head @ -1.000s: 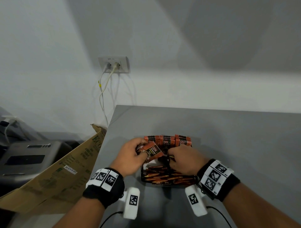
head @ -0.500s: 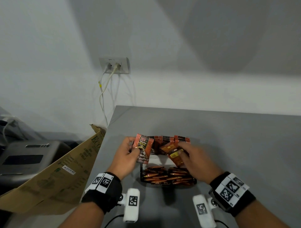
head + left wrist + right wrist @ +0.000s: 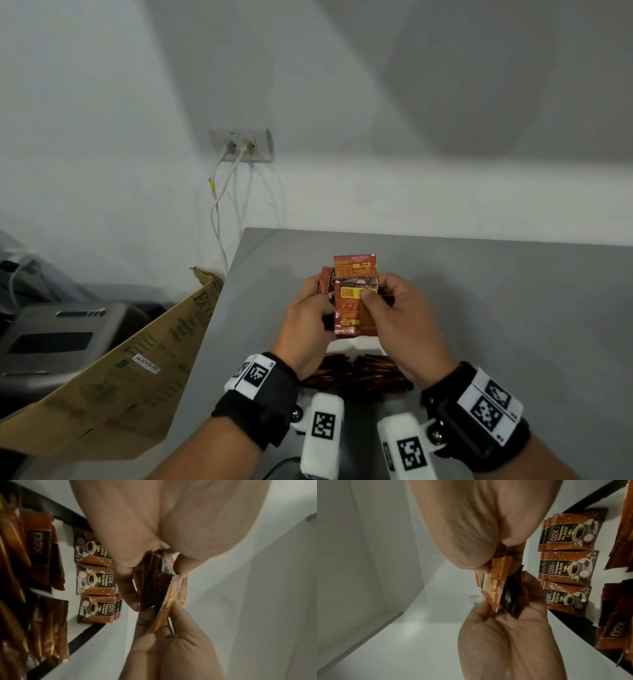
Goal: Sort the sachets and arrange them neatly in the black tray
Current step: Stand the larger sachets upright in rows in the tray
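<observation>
1. My head camera looks forward and down over the grey table (image 3: pixel 479 308) toward the wall.
2. Each wrist camera sits close under its palm, facing the fingers.
3. All three views share the held sachets (image 3: pixel 356 294) (image 3: pixel 159 588) (image 3: pixel 498 585).

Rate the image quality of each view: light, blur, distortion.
Head view: even light, soft shadows on the wall, wide-angle bending at the edges, held sachets fairly sharp. Left wrist view: dim, left hand close and soft, black tray curved. Right wrist view: brighter, D2X print on the tray sachets readable.
</observation>
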The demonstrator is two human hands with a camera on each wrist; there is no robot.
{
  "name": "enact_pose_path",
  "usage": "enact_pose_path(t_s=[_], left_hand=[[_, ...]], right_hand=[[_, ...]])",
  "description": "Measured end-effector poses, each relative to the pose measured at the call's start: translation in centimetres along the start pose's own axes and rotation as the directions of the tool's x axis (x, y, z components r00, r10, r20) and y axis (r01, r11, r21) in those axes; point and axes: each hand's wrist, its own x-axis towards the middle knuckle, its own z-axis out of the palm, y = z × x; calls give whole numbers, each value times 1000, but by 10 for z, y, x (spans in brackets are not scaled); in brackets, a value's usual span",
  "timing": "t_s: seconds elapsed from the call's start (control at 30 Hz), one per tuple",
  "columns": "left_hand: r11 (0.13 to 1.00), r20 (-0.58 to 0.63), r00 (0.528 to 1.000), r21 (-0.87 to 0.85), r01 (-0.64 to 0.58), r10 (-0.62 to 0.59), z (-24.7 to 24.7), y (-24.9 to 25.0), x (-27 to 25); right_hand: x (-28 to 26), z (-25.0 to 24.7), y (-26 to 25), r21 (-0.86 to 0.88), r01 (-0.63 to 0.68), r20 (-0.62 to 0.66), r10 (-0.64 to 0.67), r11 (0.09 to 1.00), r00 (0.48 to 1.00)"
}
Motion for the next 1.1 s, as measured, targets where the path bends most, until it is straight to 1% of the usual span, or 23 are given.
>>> enact_pose_path(t_s=[0.07, 0.1, 0.2, 0.27, 0.33, 0.37, 0.4, 0.43, 0.47, 0.5, 0.53, 0.57, 0.6, 0.63, 0.67, 0.7, 0.73, 0.8, 0.87, 0.9, 0.97, 1.1], left_hand=[[995, 38, 998, -80, 62, -59, 4, 0, -2], [993, 47, 996, -83, 82, -78, 5, -1, -1], [995, 52, 996, -64, 82, -79, 7, -5, 2], [993, 90, 992, -68, 95, -89, 6, -3, 2], [992, 125, 986, -46, 115, -108, 5, 1, 0], [993, 136, 985, -23, 114, -110, 5, 2, 0], [994, 135, 985, 1, 110, -109, 6, 3, 0], [993, 125, 986, 30, 111, -114, 6, 5, 0], [991, 114, 986, 68, 115, -122, 8, 7, 0], [987, 121, 984, 114, 114, -128, 10, 9, -1], [980, 133, 982, 166, 110, -133, 13, 9, -2], [973, 147, 980, 205, 102, -134, 16, 9, -4], [971, 152, 980, 223, 91, -127, 18, 8, -5], [973, 139, 984, 217, 83, -115, 20, 8, -6], [979, 114, 988, 185, 84, -106, 20, 9, -6], [987, 100, 989, 130, 92, -105, 18, 9, -6], [992, 111, 987, 59, 111, -117, 16, 10, -6], [979, 184, 969, -88, 182, -164, 12, 10, -9], [939, 261, 938, -195, 282, -227, 11, 9, -12], [926, 289, 928, -220, 305, -237, 12, 8, -14], [926, 311, 926, -237, 295, -215, 13, 9, -16], [940, 255, 945, -216, 264, -206, 14, 10, -14]], right_hand=[[1, 1, 4, -78, 17, -37, -20, 997, 999], [0, 2, 4, -115, 38, -50, -44, 993, 998], [0, 3, 6, -269, 95, -52, -113, 958, 992], [0, -4, 6, -331, 110, -21, -123, 937, 992], [-1, -17, -1, -336, 177, 79, -160, 925, 984], [-2, -25, -8, -337, 236, 167, -189, 911, 968], [-4, -32, -16, -366, 297, 280, -200, 882, 939], [-6, -36, -26, -438, 359, 398, -181, 824, 900], [-7, -39, -32, -539, 431, 497, -140, 724, 856], [-7, -38, -37, -630, 503, 563, -97, 592, 820], [-7, -36, -40, -692, 548, 592, -64, 470, 803], [-6, -33, -38, -722, 571, 600, -57, 391, 798], [-4, -29, -33, -734, 578, 594, -76, 356, 801], [-3, -27, -28, -734, 577, 576, -121, 357, 808], [-1, -26, -23, -723, 576, 557, -170, 381, 813], [0, -25, -19, -699, 575, 541, -210, 425, 814], [0, -25, -16, -666, 576, 534, -237, 474, 812], [-2, -22, -14, -593, 608, 539, -302, 528, 787], [-5, -17, -16, -542, 640, 551, -344, 545, 760], [-4, -16, -17, -529, 655, 564, -354, 539, 746], [-2, -18, -19, -529, 664, 596, -325, 529, 734], [-1, -25, -25, -557, 582, 592, -208, 592, 778]])
